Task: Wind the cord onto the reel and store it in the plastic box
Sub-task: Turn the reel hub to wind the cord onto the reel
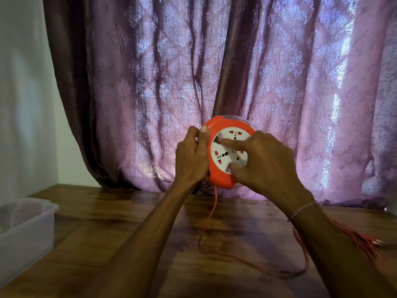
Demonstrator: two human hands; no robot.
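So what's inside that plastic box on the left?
Through the plastic box's cloudy walls nothing shows inside, though the picture's edge cuts off part of it. The reel is up in both hands, with its cord trailing on the table.

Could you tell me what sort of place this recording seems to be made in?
Probably a room in a home: a wooden table stands against a window hung with patterned purple curtains, with a plain white wall at the left and a clear plastic box on the table.

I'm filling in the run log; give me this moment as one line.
stage: winding | left hand: grips reel rim | right hand: fingers on socket face | cord: loose on table | plastic box: left, open
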